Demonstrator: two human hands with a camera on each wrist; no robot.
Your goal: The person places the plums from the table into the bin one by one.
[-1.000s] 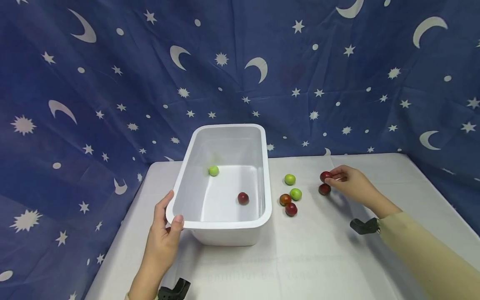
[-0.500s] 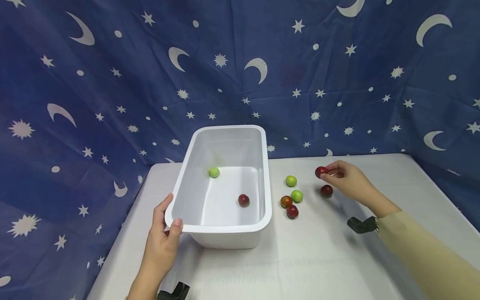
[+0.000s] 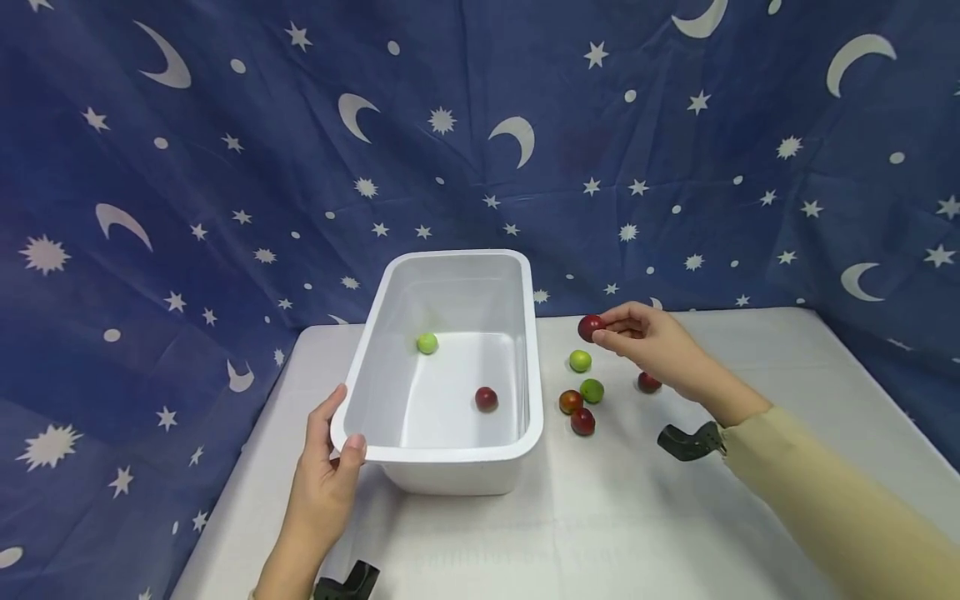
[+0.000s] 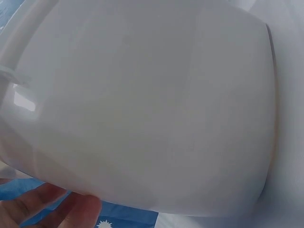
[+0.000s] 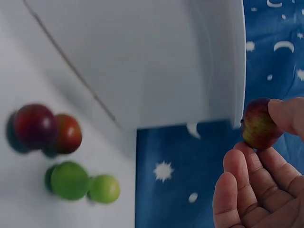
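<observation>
My left hand (image 3: 324, 479) grips the near left corner of a white plastic tub (image 3: 450, 456), thumb over the rim and fingers along the outside. In the left wrist view its fingertips (image 4: 85, 209) lie at the edge of the tub's wall (image 4: 152, 104). With thumb and fingers my right hand (image 3: 663, 346) pinches a small red apple (image 3: 589, 327), held up to the right of the tub. The right wrist view shows yellow streaks on this apple (image 5: 259, 124). Inside the tub lie a green fruit (image 3: 427, 342) and a dark red fruit (image 3: 486, 398).
Right of the tub, two green fruits (image 3: 592, 391) lie close to an orange-red fruit (image 3: 571, 402) and a dark red one (image 3: 582, 422). Another red fruit (image 3: 648, 382) sits partly behind the right hand. A starry blue cloth (image 3: 450, 167) hangs behind the white table (image 3: 600, 525).
My right hand has lifted the red apple away from the other red fruit beside it and carried it left toward the tub. The left hand keeps its hold on the rim.
</observation>
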